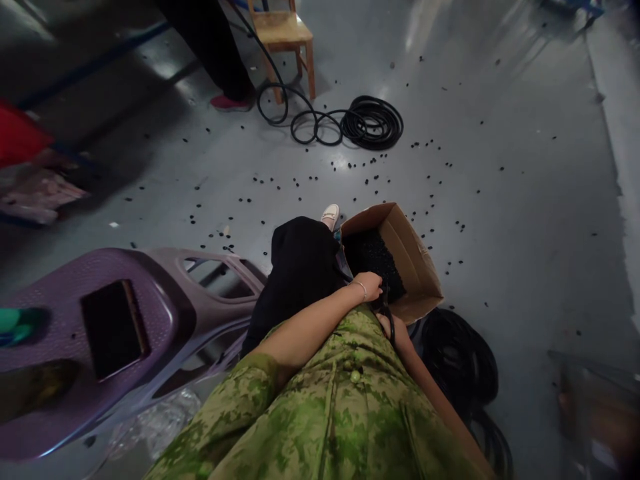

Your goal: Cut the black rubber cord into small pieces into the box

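Observation:
My left hand (370,287), with a thin bracelet at the wrist, is closed over the near edge of a cardboard box (417,267). The fingers pinch what looks like a black hose, mostly hidden by the hand. Just below it, my right hand (393,330) is wrapped round a dark tool with a looped handle (391,320); its kind is too dark to make out. Both hands are close together in front of the camouflage jacket. Many small black pieces (370,250) fill the bottom of the box.
A coil of black hose (375,123) lies ahead on the floor, another black coil (460,360) at the right. Small black pieces are scattered around. A purple stool (165,320) at the left bears a phone (114,330). Beyond are a wooden chair (283,30) and another person's leg (215,47).

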{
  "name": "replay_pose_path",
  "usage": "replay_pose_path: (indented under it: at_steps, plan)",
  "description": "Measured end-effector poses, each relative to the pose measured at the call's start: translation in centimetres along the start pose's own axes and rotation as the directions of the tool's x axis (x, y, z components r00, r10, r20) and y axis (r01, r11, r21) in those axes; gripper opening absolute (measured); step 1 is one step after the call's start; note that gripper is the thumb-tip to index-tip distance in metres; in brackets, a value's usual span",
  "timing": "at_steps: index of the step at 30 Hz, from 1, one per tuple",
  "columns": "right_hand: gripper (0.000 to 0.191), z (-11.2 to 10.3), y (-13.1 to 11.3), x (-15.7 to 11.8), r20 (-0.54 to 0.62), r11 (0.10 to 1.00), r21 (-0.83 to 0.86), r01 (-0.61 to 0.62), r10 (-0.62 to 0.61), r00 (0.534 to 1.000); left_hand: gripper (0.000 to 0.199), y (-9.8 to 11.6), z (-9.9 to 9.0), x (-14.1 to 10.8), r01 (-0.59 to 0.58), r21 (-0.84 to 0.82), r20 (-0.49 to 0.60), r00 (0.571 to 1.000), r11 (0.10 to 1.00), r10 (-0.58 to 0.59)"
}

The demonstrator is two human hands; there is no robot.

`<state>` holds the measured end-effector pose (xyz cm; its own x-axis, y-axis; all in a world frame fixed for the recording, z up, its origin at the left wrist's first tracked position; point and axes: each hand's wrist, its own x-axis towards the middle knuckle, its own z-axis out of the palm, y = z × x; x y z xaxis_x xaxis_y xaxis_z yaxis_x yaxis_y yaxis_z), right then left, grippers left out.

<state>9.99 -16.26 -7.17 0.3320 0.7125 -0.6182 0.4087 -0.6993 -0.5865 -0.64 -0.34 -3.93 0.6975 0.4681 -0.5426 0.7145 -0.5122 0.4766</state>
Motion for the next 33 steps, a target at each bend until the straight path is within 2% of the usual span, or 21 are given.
replay_pose_path:
  at_steps: [5,19,33]
  plan:
    - [0.052,-0.07,-0.1,0.0,0.007,1.0,0.016,-0.016,0.016,1.0,0.031,-0.04,-0.02,-0.06,-0.009,0.006,0.001,1.0,1.0,0.009]
    - [0.052,-0.22,0.14,0.07,0.047,0.999,-0.022,0.047,-0.046,0.998,0.031,-0.14,0.16,0.05,-0.008,0.011,-0.017,1.0,1.0,0.008]
    - [0.061,0.35,0.43,0.08,-0.032,1.0,0.008,0.03,-0.03,0.999,0.028,-0.02,0.1,-0.05,-0.031,0.012,-0.011,0.999,0.999,0.031]
